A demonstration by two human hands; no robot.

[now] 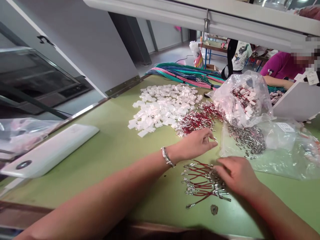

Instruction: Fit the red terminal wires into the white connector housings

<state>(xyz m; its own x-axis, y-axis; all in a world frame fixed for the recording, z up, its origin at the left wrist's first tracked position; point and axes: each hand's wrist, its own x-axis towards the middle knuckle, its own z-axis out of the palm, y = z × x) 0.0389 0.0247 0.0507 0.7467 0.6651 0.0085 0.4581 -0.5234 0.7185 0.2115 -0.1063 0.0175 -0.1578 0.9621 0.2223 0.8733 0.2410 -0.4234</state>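
My left hand (196, 144), a silver bracelet on its wrist, reaches over the green table (110, 150) with thumb and fingertips pinched on a small metal terminal beside a clear plastic sheet. My right hand (236, 174) lies knuckles-up with fingers curled on a small bunch of short red wires with metal terminals (202, 185) near the front edge. A larger heap of red wires (197, 120) lies just beyond my left hand. Loose metal terminals (247, 140) are piled on the plastic sheet.
A spread of white plastic connector housings (162, 108) covers the table's middle. A clear bag of assembled parts (243, 98) stands at right. Coloured cable bundles (185, 71) lie at the far edge. A white flat device (50, 150) rests at left. A person in purple (282, 66) sits opposite.
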